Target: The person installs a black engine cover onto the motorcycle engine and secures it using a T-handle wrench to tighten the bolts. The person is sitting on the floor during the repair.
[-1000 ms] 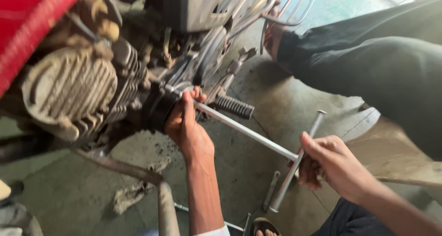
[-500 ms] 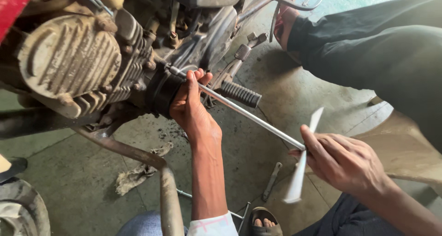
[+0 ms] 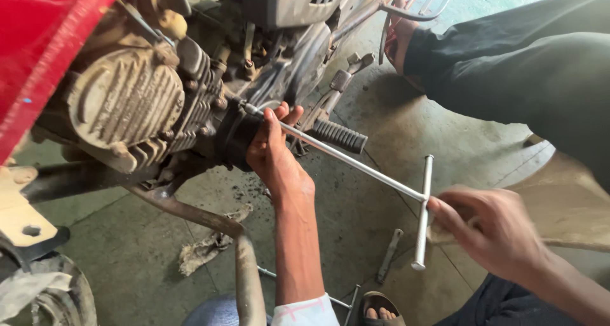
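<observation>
From my remote seat, the red tank (image 3: 44, 53) fills the far left, with the finned engine (image 3: 133, 110) beside it and the exhaust pipe (image 3: 235, 237) curving down below. My left hand (image 3: 273, 151) sits at the engine's side, fingers curled closed around the socket end of the T-handle wrench (image 3: 356, 164), which slants down to the right above the floor (image 3: 127, 262). My right hand (image 3: 492, 230), blurred, has its fingers gripping the crossbar. Another person's dark trouser leg (image 3: 527, 78) crosses the upper right.
</observation>
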